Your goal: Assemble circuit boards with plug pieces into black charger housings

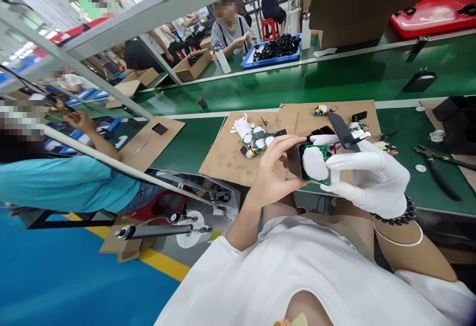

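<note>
My bare left hand [273, 167] grips the left side of a small black housing with a green circuit board [311, 163] in it, held up in front of me. My right hand [366, 175], in a white glove, pinches the same assembly from the right, fingers across the white part on the board. A black tweezer-like tool [344, 130] sticks up above the gloved fingers. Just beyond, on a cardboard sheet [226, 155], lie more circuit boards with white round parts [256, 142] and a spare white glove [241, 125].
Black pliers [439, 165] and small white discs lie on the green bench at right. A green conveyor belt [334, 76] runs behind, with a blue tray of black parts [277, 48] and cardboard boxes. A person in a teal shirt [67, 182] sits at left; others work across.
</note>
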